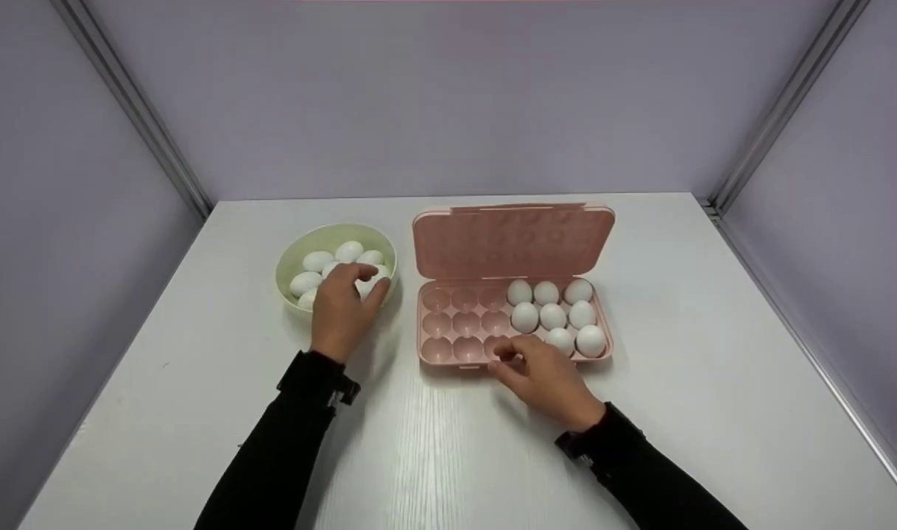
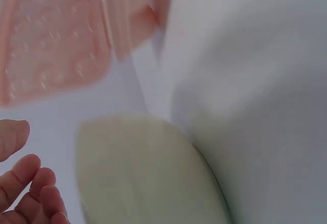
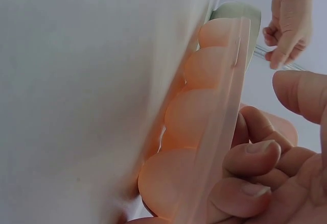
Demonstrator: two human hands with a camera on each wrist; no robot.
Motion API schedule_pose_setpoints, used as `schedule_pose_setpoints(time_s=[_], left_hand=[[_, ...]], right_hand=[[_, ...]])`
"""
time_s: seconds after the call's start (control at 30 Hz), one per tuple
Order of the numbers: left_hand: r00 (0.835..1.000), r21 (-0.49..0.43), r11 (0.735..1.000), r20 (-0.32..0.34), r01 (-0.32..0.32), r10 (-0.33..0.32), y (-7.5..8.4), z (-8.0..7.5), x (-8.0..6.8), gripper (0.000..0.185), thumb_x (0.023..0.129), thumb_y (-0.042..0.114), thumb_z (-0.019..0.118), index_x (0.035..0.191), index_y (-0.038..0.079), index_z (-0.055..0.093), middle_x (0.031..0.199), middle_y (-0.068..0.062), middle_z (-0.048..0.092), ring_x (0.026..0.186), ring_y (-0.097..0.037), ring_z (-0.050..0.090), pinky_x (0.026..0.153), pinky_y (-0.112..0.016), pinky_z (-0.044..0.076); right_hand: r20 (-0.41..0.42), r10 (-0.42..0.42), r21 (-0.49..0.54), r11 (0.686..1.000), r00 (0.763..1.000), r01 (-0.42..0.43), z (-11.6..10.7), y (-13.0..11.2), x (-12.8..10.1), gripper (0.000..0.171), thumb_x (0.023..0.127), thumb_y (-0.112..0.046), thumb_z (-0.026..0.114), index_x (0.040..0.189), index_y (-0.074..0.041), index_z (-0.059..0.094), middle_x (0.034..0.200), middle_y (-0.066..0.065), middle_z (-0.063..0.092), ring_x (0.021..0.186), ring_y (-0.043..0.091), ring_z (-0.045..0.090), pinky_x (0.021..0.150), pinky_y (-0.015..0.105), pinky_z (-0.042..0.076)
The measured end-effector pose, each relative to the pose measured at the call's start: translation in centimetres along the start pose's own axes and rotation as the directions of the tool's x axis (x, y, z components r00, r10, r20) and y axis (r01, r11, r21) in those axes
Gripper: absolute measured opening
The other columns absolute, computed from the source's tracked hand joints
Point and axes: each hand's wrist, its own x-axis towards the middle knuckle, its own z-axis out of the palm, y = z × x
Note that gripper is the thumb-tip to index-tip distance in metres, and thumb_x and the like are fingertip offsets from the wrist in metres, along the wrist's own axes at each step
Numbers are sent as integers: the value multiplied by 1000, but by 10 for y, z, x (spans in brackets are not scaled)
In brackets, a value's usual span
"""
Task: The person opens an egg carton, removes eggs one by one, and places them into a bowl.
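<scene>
In the head view my left hand (image 1: 343,311) is over the near right side of a pale green bowl (image 1: 288,274) of white eggs (image 1: 305,283). Its thumb and fingers are apart, with no egg between them in the left wrist view, where the bowl's outer wall (image 2: 148,173) shows close by. My right hand (image 1: 548,379) is at the front edge of a pink egg carton (image 1: 437,324), fingers loosely bent over the front row. The right wrist view shows its fingers (image 3: 253,157) beside the carton's rim, thumb apart and palm bare. White eggs (image 1: 553,316) fill cups on the carton's right.
The carton's pink lid (image 1: 504,243) stands raised at the back. Cups on the carton's left hold no eggs. A white table (image 1: 434,456) lies under everything, with grey panels (image 1: 448,103) behind and on both sides.
</scene>
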Motion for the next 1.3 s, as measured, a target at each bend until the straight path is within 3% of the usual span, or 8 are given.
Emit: schedule_pose_setpoints(time_s=[0.27, 0.43, 0.57, 0.73, 0.9, 1.0, 1.13, 1.3], left_hand=[[981, -87, 978, 37, -189, 193, 37, 15, -59, 16, 95, 23, 83, 101, 10, 76, 95, -6, 75, 77, -16, 62, 68, -29, 52], [953, -48, 953, 8, -301, 301, 46, 24, -80, 14, 94, 25, 83, 96, 13, 76, 85, -2, 72, 76, -15, 63, 67, -29, 51], [940, -3, 941, -25, -340, 339, 45, 28, -85, 14, 93, 24, 84, 95, 13, 76, 76, -1, 65, 69, -14, 57, 65, -29, 47], [947, 4, 948, -45, -318, 318, 39, 27, -88, 13, 91, 22, 85, 95, 13, 76, 72, -1, 60, 66, -11, 49, 63, -28, 44], [944, -5, 945, -40, -328, 328, 36, 24, -86, 13, 92, 21, 84, 95, 12, 76, 71, -1, 60, 65, -14, 52, 63, -29, 46], [943, -14, 943, -27, -333, 333, 37, 24, -86, 13, 93, 22, 84, 95, 12, 76, 71, -1, 60, 65, -17, 54, 64, -30, 46], [946, -23, 946, -23, -324, 323, 36, 23, -86, 12, 93, 22, 83, 95, 12, 77, 71, -1, 60, 65, -20, 56, 64, -29, 46], [947, -28, 947, -25, -320, 319, 34, 23, -85, 12, 93, 22, 83, 96, 11, 77, 71, -4, 62, 65, -20, 56, 63, -29, 45]], right_hand=[[1, -23, -15, 1000, 1000, 23, 0, -1, 3, 19, 100, -25, 76, 110, -9, 75, 108, 5, 78, 99, 21, 74, 88, 40, 62], [-7, -43, -40, 998, 999, 43, 0, -1, 4, 21, 100, -26, 77, 109, -7, 75, 108, 8, 78, 98, 23, 74, 88, 40, 61], [-13, -51, -39, 998, 999, 51, 0, 0, 4, 21, 100, -26, 77, 109, -7, 75, 107, 7, 79, 97, 22, 74, 87, 40, 61], [-82, -74, -95, 993, 994, 66, -4, 1, 5, 19, 99, -23, 77, 110, -8, 76, 107, 5, 78, 96, 22, 74, 84, 39, 62], [-273, -158, -270, 959, 949, 82, -15, 5, 8, 25, 92, -16, 83, 112, -6, 73, 110, 11, 74, 99, 28, 73, 78, 43, 62], [-337, -163, -344, 938, 927, 40, -25, 8, 12, 34, 88, -14, 86, 116, -3, 71, 114, 18, 71, 104, 35, 72, 82, 50, 61], [-296, -101, -413, 910, 950, -32, -34, 12, 19, 40, 87, -17, 87, 120, -1, 71, 115, 23, 70, 105, 44, 70, 88, 56, 58], [-207, -49, -474, 879, 977, -57, -38, 16, 27, 38, 88, -17, 86, 120, -1, 74, 112, 23, 71, 100, 46, 70, 86, 57, 57]])
